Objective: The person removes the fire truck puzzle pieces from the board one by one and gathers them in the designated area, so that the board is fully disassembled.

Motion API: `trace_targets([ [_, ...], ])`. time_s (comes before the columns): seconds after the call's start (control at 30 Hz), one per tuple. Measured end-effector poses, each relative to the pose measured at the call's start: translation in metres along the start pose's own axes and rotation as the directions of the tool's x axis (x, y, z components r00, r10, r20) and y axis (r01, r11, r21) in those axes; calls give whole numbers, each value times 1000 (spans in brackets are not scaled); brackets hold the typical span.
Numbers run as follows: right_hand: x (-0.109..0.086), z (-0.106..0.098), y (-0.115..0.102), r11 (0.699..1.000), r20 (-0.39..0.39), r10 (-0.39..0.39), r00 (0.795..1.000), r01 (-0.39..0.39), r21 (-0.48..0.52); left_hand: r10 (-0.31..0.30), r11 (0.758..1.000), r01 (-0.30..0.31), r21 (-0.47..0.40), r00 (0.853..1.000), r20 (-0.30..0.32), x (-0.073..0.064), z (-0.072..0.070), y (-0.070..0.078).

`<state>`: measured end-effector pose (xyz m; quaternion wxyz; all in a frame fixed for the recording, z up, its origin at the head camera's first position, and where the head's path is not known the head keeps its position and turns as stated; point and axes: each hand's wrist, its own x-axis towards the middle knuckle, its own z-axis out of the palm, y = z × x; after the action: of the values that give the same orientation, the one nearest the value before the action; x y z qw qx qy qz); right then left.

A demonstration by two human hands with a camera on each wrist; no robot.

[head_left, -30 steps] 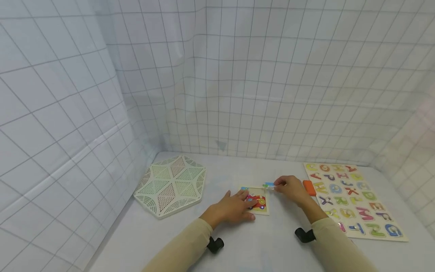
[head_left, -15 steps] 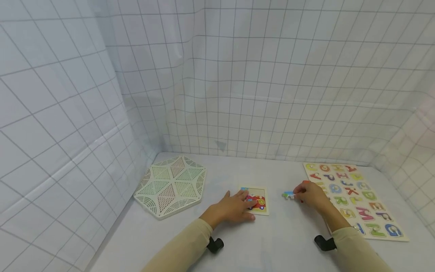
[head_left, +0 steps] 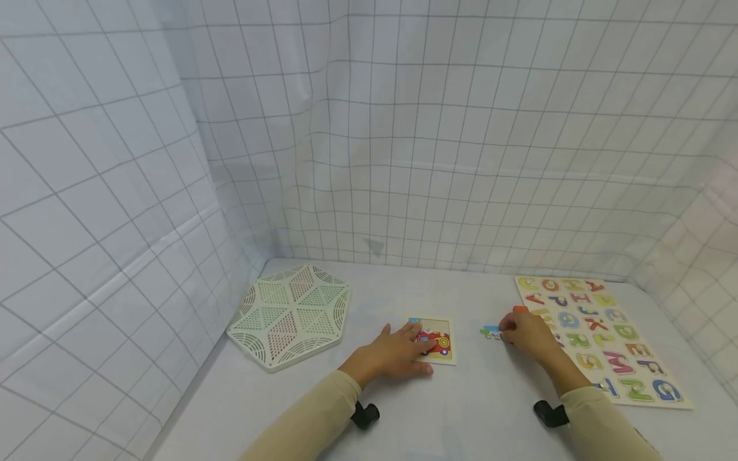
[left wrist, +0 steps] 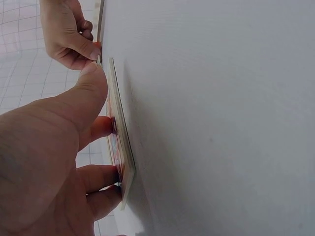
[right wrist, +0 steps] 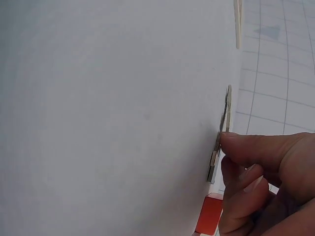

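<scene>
My left hand (head_left: 398,353) lies across a small wooden jigsaw puzzle (head_left: 444,343) with a red car picture. Its fingertips rest on the picture, and the thumb stays off to the near side. In the left wrist view the thin edge of the puzzle (left wrist: 123,142) shows under those fingers. My right hand (head_left: 527,333) pinches a blue and green jigsaw piece (head_left: 492,331) between thumb and fingers, to the right of the puzzle. The right wrist view shows this jigsaw piece (right wrist: 228,103) edge-on, low over the table, with more thin wooden edges (right wrist: 212,169) beneath the fingertips.
An orange block (head_left: 521,309) stands just beyond my right hand. The wooden alphabet board (head_left: 619,346) lies at the right, partly behind the right arm. A white hexagonal board (head_left: 288,317) with coloured hole patterns lies left. White gridded cloth (head_left: 403,147) rises behind the table.
My right hand has carried the jigsaw piece from the puzzle's upper right corner to the right and slightly nearer, then almost stopped. The left hand stays in place.
</scene>
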<state>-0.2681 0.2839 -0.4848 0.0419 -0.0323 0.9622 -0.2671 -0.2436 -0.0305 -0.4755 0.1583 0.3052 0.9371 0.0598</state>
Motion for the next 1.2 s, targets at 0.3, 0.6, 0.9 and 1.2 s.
trace_targets([
  [0.3, -4, -8, 3, 994, -41, -45, 998, 49, 94, -1, 1000, 1, -8, 1000, -3, -1, 0, 0],
  [0.6, -4, -17, -8, 975, -4, -21, 1000, 22, 223, 6, 1000, -6, -9, 1000, -1, -3, -1, 0],
  [0.9, -1, -9, -6, 996, 9, -2, 1000, 1, 93, 17, 1000, -17, -10, 1000, -4, -2, 2, -3],
  [1.2, -2, -9, -1, 1000, 14, 6, 1000, -6, 23, 13, 1000, -13, -8, 1000, -5, -2, 3, -3],
])
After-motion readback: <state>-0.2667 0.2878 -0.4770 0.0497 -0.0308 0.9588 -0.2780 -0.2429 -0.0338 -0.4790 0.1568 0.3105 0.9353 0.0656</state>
